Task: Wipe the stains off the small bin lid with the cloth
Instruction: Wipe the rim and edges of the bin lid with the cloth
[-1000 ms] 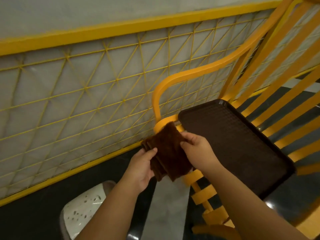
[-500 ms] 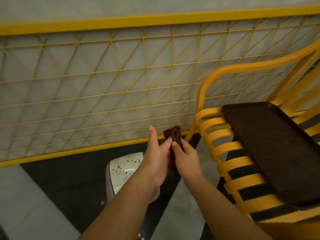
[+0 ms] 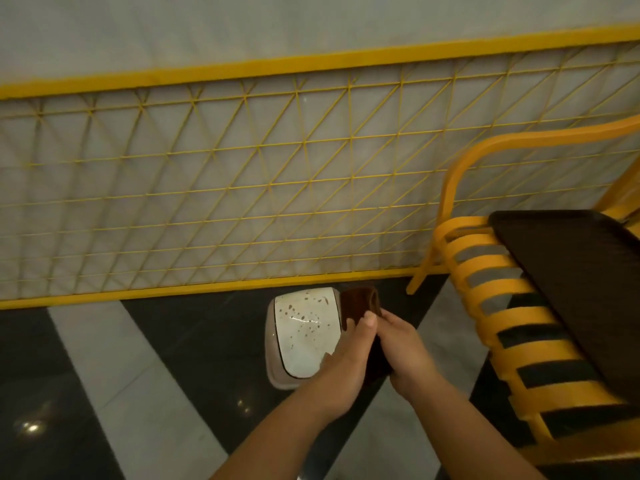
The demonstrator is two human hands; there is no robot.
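Both hands, left (image 3: 349, 355) and right (image 3: 403, 348), pinch the folded cloth (image 3: 360, 304) above the spotted lid (image 3: 304, 337), likely readying a wiping pad.

View: the camera has tilted down and panned left since 1.0 s ago. The small bin lid (image 3: 304, 336), previously cut off at the lower left edge, now sits near the centre with its dark spots in full view. The yellow bench (image 3: 516, 327) and the dark tray (image 3: 585, 282) have shifted to the right edge.

Cloth (image 3: 360, 306): previously spread open between both hands, now folded into a compact wad.

Left hand (image 3: 349, 362) and right hand (image 3: 405, 351): previously apart at the cloth edges, now pressed together around it, overlapping the right side of the lid.
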